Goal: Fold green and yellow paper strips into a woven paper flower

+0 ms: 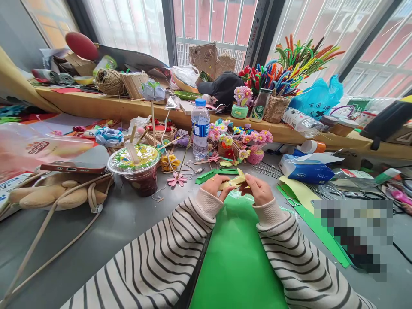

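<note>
Holding a small piece of yellow paper (232, 182) between both hands, you work at the middle of the grey table (122, 223), just above the far end of a green sheet (236, 253). Your left hand (215, 183) pinches the left end of the paper; your right hand (258, 189) grips the right end, fingers curled over it. Judging by its creased, narrow, partly folded shape, the folding appears begun but not finished; no completed form shows yet. Its exact folds are hidden by your fingers. Green paper strips (215, 174) lie just beyond the hands, apparently cut already and unused. A pink paper flower (177, 180) lies to the left of them. A lidded drink cup (137, 168) stands farther left, and a water bottle (200, 128) stands beyond.
</note>
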Demonstrator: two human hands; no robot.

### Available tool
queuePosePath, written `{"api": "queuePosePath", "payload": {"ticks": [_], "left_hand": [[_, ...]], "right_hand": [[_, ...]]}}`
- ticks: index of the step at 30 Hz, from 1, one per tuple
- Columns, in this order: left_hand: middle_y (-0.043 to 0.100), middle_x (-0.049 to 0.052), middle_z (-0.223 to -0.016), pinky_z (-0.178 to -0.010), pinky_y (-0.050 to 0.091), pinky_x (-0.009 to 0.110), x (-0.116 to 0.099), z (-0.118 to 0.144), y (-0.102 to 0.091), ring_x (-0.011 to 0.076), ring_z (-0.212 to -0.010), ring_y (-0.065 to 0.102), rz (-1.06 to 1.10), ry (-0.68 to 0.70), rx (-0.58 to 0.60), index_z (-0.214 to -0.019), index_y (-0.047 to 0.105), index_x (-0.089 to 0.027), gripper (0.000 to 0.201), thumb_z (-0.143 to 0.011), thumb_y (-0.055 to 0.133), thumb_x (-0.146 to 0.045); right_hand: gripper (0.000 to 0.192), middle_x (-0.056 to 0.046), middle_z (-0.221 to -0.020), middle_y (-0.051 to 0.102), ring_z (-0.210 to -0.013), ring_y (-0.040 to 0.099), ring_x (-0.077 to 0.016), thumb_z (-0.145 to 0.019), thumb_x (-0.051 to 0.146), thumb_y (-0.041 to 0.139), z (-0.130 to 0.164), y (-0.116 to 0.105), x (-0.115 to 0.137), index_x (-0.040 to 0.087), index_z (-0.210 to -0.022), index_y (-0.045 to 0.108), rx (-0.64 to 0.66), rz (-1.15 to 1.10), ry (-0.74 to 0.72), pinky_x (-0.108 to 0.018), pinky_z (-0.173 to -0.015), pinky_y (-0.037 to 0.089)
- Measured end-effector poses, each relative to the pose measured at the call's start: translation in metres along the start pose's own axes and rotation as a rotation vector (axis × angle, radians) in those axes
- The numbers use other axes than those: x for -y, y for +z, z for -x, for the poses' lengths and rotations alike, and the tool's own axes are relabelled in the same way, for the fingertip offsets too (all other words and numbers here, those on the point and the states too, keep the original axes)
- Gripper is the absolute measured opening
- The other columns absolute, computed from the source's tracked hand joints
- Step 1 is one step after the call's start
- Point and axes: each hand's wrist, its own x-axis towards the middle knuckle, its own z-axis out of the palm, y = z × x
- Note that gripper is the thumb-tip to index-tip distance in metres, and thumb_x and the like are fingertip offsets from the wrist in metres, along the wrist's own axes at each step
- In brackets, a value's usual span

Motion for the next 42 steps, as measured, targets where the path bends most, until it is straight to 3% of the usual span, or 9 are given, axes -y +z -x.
{"api": "queuePosePath", "payload": {"ticks": [6, 13, 18, 21, 24, 27, 32, 36, 42], "left_hand": [[0.062, 0.004, -0.077, -0.066, 0.045, 0.028, 0.0, -0.002, -0.001, 0.0146, -0.071, 0.057, 0.076, -0.198, 0.023, -0.081, 0.056, -0.016, 0.02, -0.067, 0.056, -0.03], [0.061, 0.003, -0.073, -0.064, 0.045, 0.027, 0.0, -0.001, -0.002, 0.0137, -0.068, 0.057, 0.123, -0.182, 0.002, -0.074, 0.054, -0.017, 0.01, -0.067, 0.056, -0.024], [0.061, 0.001, -0.071, -0.071, 0.044, 0.03, 0.0, -0.002, -0.004, 0.014, -0.07, 0.057, 0.178, -0.223, -0.014, -0.092, 0.051, -0.018, 0.03, -0.064, 0.059, -0.025], [0.061, 0.003, -0.074, -0.071, 0.045, 0.03, 0.001, -0.006, -0.005, 0.0151, -0.073, 0.057, 0.365, -0.418, 0.011, -0.092, 0.051, -0.016, 0.038, -0.059, 0.063, -0.031], [0.06, 0.003, -0.071, -0.059, 0.048, 0.026, 0.002, -0.011, -0.006, 0.0125, -0.064, 0.057, 0.623, -0.688, 0.052, -0.081, 0.055, -0.014, 0.03, -0.06, 0.061, -0.033], [0.059, 0.001, -0.068, -0.055, 0.048, 0.023, 0.002, -0.014, -0.006, 0.0087, -0.057, 0.055, 0.788, -0.819, 0.037, -0.075, 0.055, -0.012, 0.026, -0.056, 0.064, -0.028], [0.061, 0.001, -0.066, -0.053, 0.048, 0.024, 0.001, -0.014, -0.005, 0.0091, -0.053, 0.055, 0.831, -0.792, -0.022, -0.081, 0.049, -0.013, 0.039, -0.049, 0.069, -0.022], [0.062, 0.004, -0.079, -0.06, 0.05, 0.026, 0.007, -0.014, 0.0, 0.0109, -0.063, 0.059, 0.859, -0.823, -0.139, -0.084, 0.047, -0.014, 0.042, -0.048, 0.07, -0.018], [0.063, 0.003, -0.075, -0.068, 0.05, 0.029, 0.016, -0.016, 0.001, 0.013, -0.07, 0.061, 1.02, -0.934, -0.15, -0.074, 0.055, -0.014, 0.022, -0.056, 0.065, -0.021]], "right_hand": [[0.036, -0.002, -0.064, 0.056, -0.058, 0.053, -0.0103, -0.068, 0.044, 0.052, 0.001, 0.001, 0.001, 0.014, -0.086, 0.059, 0.053, 0.025, -0.042, -0.022, -0.049, 0.047], [0.03, -0.001, -0.067, 0.057, -0.057, 0.055, -0.0097, -0.065, 0.038, 0.058, 0.002, -0.001, 0.004, 0.016, -0.085, 0.059, 0.04, -0.007, -0.013, -0.022, -0.051, 0.048], [0.024, -0.002, -0.076, 0.06, -0.062, 0.057, -0.0104, -0.064, 0.031, 0.061, 0.004, -0.001, 0.006, 0.018, -0.083, 0.058, 0.037, 0.028, -0.073, -0.023, -0.056, 0.049], [0.021, -0.003, -0.083, 0.061, -0.065, 0.057, -0.0107, -0.065, 0.029, 0.06, 0.004, -0.003, 0.007, 0.018, -0.082, 0.057, 0.039, 0.033, -0.11, -0.025, -0.06, 0.05], [0.021, -0.003, -0.088, 0.061, -0.069, 0.058, -0.0117, -0.064, 0.028, 0.061, 0.002, -0.004, 0.007, 0.019, -0.083, 0.057, 0.076, 0.023, -0.118, -0.027, -0.063, 0.05], [0.026, -0.003, -0.09, 0.061, -0.075, 0.059, -0.0135, -0.063, 0.029, 0.062, 0.001, -0.004, 0.008, 0.019, -0.086, 0.056, 0.088, -0.039, -0.083, -0.028, -0.065, 0.051], [0.026, -0.002, -0.075, 0.063, -0.064, 0.06, -0.0127, -0.062, 0.037, 0.06, 0.001, -0.003, 0.007, 0.017, -0.08, 0.059, -0.019, -0.048, 0.021, -0.027, -0.06, 0.051], [0.024, -0.002, -0.071, 0.063, -0.064, 0.059, -0.0134, -0.059, 0.036, 0.063, 0.002, -0.003, 0.006, 0.016, -0.071, 0.06, -0.057, 0.019, 0.005, -0.029, -0.063, 0.051], [0.023, -0.001, -0.072, 0.063, -0.065, 0.059, -0.0124, -0.057, 0.032, 0.066, 0.003, -0.002, 0.002, 0.018, -0.074, 0.061, 0.176, 0.106, 0.095, -0.027, -0.065, 0.049]]}}
